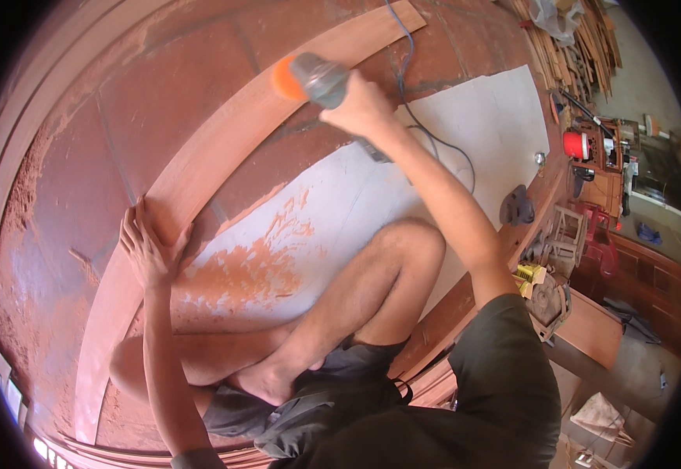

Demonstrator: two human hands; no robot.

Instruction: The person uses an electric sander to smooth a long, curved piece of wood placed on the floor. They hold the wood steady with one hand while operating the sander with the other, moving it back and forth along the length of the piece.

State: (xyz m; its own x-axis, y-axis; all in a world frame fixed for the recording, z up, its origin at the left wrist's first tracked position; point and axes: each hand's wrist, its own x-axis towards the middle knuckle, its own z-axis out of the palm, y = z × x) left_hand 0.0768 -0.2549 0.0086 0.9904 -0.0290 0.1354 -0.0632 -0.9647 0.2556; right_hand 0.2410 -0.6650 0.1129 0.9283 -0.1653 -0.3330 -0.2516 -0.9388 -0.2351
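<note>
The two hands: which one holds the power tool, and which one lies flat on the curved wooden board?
The right hand grips the grey power tool with its orange end, far up the curved wooden board. The left hand lies open on the board, holding nothing.

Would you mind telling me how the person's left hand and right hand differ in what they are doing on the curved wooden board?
The left hand lies open and flat, fingers spread, on the near part of the curved wooden board; the right hand is closed around a grey power tool with an orange end. The left hand holds nothing, the right grips the tool. The left arm is bent close in; the right arm reaches far out. Both hands work over the same board.
</note>
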